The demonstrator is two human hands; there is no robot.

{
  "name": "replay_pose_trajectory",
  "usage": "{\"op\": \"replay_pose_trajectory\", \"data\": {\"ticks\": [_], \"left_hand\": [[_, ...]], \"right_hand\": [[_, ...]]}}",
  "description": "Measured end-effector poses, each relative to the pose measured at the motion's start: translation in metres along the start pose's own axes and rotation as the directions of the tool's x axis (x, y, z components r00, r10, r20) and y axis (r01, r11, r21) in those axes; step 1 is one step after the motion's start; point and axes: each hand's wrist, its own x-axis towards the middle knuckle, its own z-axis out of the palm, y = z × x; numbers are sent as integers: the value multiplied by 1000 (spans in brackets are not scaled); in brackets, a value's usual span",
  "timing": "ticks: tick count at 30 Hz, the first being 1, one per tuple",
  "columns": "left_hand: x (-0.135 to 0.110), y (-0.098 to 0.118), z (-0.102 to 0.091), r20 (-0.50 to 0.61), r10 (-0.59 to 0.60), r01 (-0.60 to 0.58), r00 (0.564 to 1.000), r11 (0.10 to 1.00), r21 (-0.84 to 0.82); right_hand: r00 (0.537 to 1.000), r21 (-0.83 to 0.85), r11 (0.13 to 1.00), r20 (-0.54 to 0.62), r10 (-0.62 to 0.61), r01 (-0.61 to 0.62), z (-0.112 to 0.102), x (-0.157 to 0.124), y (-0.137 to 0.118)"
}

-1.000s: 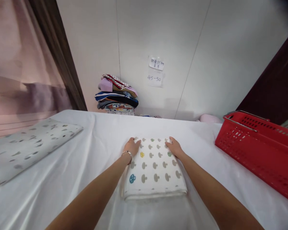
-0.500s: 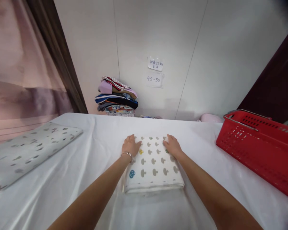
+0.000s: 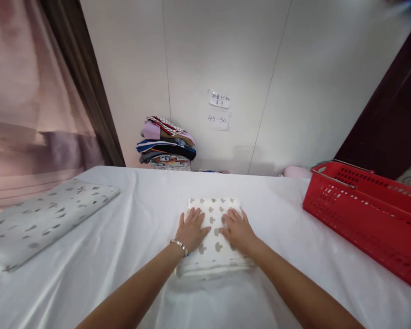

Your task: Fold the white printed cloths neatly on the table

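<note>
Left hand (image 3: 193, 232) and right hand (image 3: 239, 232) have slid inward from the far corners of the mushroom-print cloth (image 3: 214, 257).
Both rest palm-down on it, fingers spread, grasping nothing; it lies folded on the worktop (image 3: 144, 224), left of the red basket (image 3: 359, 219).

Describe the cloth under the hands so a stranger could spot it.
On the white tablecloth, look between the patterned fabric at left and the red basket at right. A folded white cloth lies under the left hand and right hand. Unlike that fabric's scattered print, its mushrooms line up in rows.
</note>
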Motion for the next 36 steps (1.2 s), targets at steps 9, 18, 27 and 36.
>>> {"op": "replay_pose_trajectory", "data": {"ticks": [9,18,27,36], "left_hand": [[-32,3,11,-170,163,-156,972,986,57],[-72,12,12,-208,286,-258,935,954,150],[-77,7,14,-240,280,-257,929,959,124],[-80,-5,9,-142,-408,321,902,853,-412]], "right_hand": [[996,67,994,-19,-90,91,4,-31,-14],[974,55,980,-135,-182,191,11,-71,-31],[971,22,982,-155,-181,186,9,-74,-34],[901,562,771,-98,422,-300,4,-75,13]]}}
